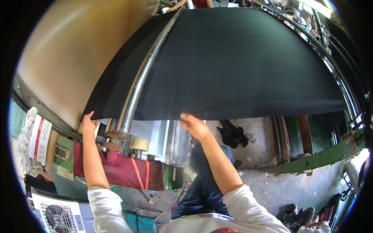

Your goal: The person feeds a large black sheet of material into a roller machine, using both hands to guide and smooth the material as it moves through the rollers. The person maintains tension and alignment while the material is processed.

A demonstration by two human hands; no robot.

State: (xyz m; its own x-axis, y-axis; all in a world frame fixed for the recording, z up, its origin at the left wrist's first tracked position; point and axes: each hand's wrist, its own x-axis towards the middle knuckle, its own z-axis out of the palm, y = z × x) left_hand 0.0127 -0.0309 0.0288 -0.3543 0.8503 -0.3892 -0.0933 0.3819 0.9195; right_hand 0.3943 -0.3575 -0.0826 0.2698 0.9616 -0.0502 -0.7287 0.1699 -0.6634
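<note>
The grey workshop floor (256, 186) has small scraps on it, and machine parts stand around. The L hand (90, 121) is at the near-left corner of the black cloth (233, 66); its fingers seem bent over the edge, w/ a pinch grip. The R hand (194, 125) is at the same near edge, more to the middle, w/ fingers half curled; it's blurred, so I can't tell if it grips or only touches. The cloth is spread wide in front of the person, and the metal roller (145, 72) lies lengthwise over its left part. Just below the L hand's side, near the roller's end, are a toothed gear (111, 146) and a yellowish roll (140, 143), then a dark red cover (124, 169). Farther out, a green beam (322, 159) runs at right, a black bundle (233, 134) is on the floor, and a co-worker's hand (171, 8) is at the far end. In my judgement, if the two hands pull unequally, the cloth may go crooked or wrinkle under the roller. If the corner slips, the edge could drop toward the gear & poss. catch there, esp. if it turns; fingers nearby would then be at risk too.
</note>
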